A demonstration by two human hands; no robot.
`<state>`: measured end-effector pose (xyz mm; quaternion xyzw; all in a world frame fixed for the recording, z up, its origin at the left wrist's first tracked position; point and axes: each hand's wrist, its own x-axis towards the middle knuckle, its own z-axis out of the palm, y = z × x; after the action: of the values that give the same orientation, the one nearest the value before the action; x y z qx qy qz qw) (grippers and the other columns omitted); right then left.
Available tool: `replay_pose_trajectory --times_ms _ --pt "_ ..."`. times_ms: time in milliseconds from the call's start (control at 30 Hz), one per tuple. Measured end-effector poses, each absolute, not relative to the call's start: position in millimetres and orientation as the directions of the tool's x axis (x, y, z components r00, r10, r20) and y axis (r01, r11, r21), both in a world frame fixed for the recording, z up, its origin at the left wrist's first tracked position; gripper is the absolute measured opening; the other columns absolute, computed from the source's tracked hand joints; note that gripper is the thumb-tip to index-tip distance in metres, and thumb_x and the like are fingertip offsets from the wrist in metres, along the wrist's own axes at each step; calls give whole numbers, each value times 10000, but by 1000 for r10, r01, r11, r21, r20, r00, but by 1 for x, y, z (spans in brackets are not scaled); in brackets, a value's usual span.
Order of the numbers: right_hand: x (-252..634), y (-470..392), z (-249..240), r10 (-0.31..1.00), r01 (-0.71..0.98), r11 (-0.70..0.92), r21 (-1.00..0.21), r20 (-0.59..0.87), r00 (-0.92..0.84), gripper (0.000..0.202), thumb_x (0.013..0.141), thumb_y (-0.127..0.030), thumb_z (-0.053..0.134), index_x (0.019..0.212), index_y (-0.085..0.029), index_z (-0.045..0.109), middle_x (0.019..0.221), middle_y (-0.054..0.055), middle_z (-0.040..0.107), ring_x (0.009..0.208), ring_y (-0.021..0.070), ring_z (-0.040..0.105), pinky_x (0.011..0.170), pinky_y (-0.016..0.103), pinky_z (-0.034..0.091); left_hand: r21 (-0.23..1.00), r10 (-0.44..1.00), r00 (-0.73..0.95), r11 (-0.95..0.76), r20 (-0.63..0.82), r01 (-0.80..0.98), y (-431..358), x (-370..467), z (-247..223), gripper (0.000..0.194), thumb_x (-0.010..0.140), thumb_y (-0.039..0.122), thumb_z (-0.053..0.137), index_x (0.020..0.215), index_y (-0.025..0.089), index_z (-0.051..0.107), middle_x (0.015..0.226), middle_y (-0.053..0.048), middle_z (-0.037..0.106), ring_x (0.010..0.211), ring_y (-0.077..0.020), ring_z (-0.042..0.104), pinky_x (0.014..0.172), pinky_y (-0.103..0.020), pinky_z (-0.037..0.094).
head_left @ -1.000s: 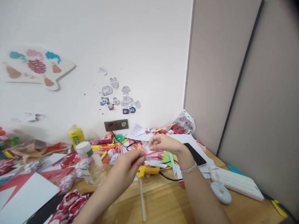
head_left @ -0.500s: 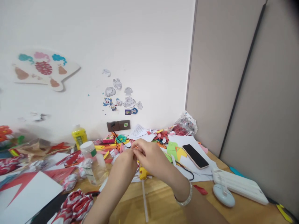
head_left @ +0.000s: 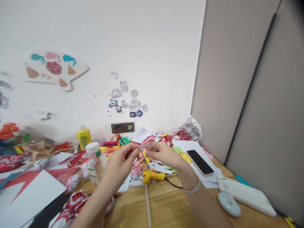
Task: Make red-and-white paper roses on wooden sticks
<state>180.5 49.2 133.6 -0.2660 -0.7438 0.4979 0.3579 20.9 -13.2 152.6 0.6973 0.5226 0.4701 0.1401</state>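
Observation:
A strip of red-and-white striped paper [head_left: 147,142] is raised above the cluttered table. My left hand [head_left: 125,156] pinches its near end between thumb and fingers. From the other side, my right hand [head_left: 163,154] has its bent fingers closed at the paper's lower right edge; part of their contact is hidden. Below the hands lies a yellow hot glue gun [head_left: 153,176], a long clear glue stick [head_left: 147,204] projecting from it towards me. A crumpled pink-and-white paper flower [head_left: 136,170] sits left of the gun.
A clear jar [head_left: 93,164] and a yellow bottle [head_left: 84,137] stand left. Striped paper flowers [head_left: 76,204] lie at front left. A phone [head_left: 200,162] rests on white sheets to the right, near a white device [head_left: 249,194]. The gun's black cord [head_left: 173,183] runs right.
My hands have drawn apart from their clasp, bringing the striped paper between them into view. The glue gun is now largely uncovered. The camera view has shifted slightly left.

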Motion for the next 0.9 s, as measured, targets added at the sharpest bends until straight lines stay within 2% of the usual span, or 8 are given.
replay_pose_trajectory --times_ms 133,233,333,400,567,800,900 --pt "194 66 128 704 -16 228 -974 176 -689 195 663 -296 692 728 -135 603 527 -68 488 434 42 338 423 182 220 587 869 200 -459 452 667 -18 23 152 226 798 323 459 651 206 584 576 15 562 548 -148 483 515 -226 333" --pt "195 72 126 685 2 119 -993 80 -724 198 646 -273 693 751 -139 593 486 -84 468 406 39 304 403 178 187 490 874 363 -483 324 725 -17 26 143 225 801 267 447 648 211 602 591 1 594 552 -153 504 520 -227 328" --pt "189 66 128 744 78 155 -985 64 -665 123 691 -228 646 757 -143 587 467 -87 452 403 44 316 401 173 199 408 900 359 -433 247 804 -13 31 132 247 794 211 423 610 208 588 576 -5 602 518 -151 505 503 -229 309" --pt "181 58 128 813 159 257 -953 124 -568 36 713 -162 595 746 -149 588 498 -71 479 425 53 378 414 169 246 380 918 322 -390 232 838 -9 34 127 264 788 187 405 590 199 579 570 -18 614 512 -157 515 504 -235 306" --pt "162 33 123 838 288 477 -830 331 -433 202 747 -82 455 859 -200 575 564 -57 507 481 88 483 439 173 319 424 938 256 -335 233 842 -1 34 129 255 756 148 375 642 171 602 675 -66 675 590 -177 574 552 -248 343" --pt "152 9 130 689 445 724 -526 583 -432 178 823 -95 422 934 -188 524 674 -12 576 586 125 531 517 204 319 438 957 131 -237 258 867 -2 20 144 231 732 179 355 609 175 551 668 -68 658 636 -193 580 582 -268 355" --pt "150 9 126 603 432 791 -433 672 -431 138 836 -114 409 905 -176 510 668 -4 567 573 131 521 516 215 310 460 942 62 -217 329 861 -4 17 147 228 741 231 363 577 189 516 611 -41 621 613 -193 555 561 -270 347"
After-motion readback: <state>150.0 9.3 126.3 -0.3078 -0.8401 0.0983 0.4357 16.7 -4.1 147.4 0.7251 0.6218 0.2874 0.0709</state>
